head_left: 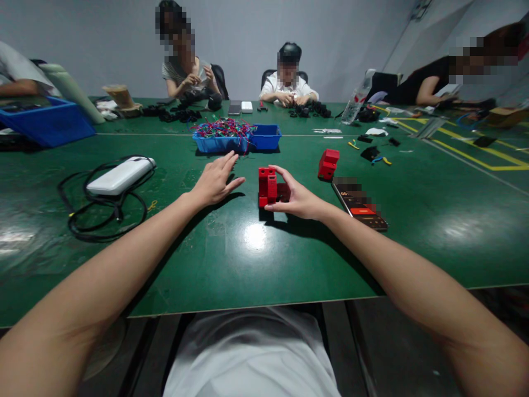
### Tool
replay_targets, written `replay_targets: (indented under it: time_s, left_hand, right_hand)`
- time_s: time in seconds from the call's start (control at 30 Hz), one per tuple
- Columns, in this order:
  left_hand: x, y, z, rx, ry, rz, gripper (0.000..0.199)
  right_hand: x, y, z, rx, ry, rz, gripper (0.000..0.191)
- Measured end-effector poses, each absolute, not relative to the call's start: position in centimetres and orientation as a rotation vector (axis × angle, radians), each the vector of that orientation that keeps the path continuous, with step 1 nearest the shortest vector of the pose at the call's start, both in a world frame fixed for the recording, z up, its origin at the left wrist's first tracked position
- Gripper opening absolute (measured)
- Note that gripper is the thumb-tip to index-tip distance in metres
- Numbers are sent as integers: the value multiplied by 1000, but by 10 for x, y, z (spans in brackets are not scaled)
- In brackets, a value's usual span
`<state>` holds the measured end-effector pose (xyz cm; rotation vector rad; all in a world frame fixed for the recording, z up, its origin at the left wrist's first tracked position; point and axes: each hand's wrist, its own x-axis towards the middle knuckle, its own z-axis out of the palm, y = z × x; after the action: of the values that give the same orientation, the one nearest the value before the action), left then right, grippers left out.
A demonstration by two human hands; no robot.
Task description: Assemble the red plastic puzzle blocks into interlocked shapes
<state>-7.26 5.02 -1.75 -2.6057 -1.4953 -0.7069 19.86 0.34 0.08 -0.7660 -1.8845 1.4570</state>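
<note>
My right hand (295, 194) grips a red block-shaped part (267, 187) with holes in its top, thumb at the near side and fingers at the far side. The part stands on the green table (215, 264) or just over it; I cannot tell which. My left hand (217, 179) is spread, palm down, to the left of that part, with nothing held in it. Beyond its fingertips sits a blue bin (210, 145) heaped with thin coloured wires (225, 128). A second red part (328, 164) stands farther back on the right.
A phone (361, 207) lies beside my right forearm. On the left are a white power bank (122, 175) and a coiled black cable (88, 236). Another blue bin (266, 138) adjoins the wire bin. Several people sit around the table, near a plastic bottle (357, 99) and small pliers (382, 160).
</note>
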Motion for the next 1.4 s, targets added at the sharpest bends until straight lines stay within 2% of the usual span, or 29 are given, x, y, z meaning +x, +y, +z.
replay_targets:
  time_s: [0.2,0.5,0.67,0.9,1.07,1.27,1.4]
  left_hand:
    - [-87,58,-23,-2574,-1827,-463,72]
    - [-76,50,-20,-2647,-1667,-549,72]
    - [-67,46,-19,-2736,-1492,-681,60]
    - [-44,32,-17,-2881,-1210,-933,31]
    - [-36,25,-20,-2899,-1123,-1117,27]
    - [-37,25,-18,-2885,-1310,-1319,38]
    - [-32,21,-19,-3134,-1243,-1525,66]
  right_hand:
    - [199,3,2,-767,-1891,1462,103]
    - [198,3,2,-769,-1919,1421,103]
    - [199,7,-2,-777,-1963,1328,101]
    - [201,10,-4,-869,-2081,1040,100]
    - [203,10,-3,-800,-2151,821,95]
    - [203,13,-3,-737,-2178,802,96]
    - [203,12,-2,-737,-2184,822,95]
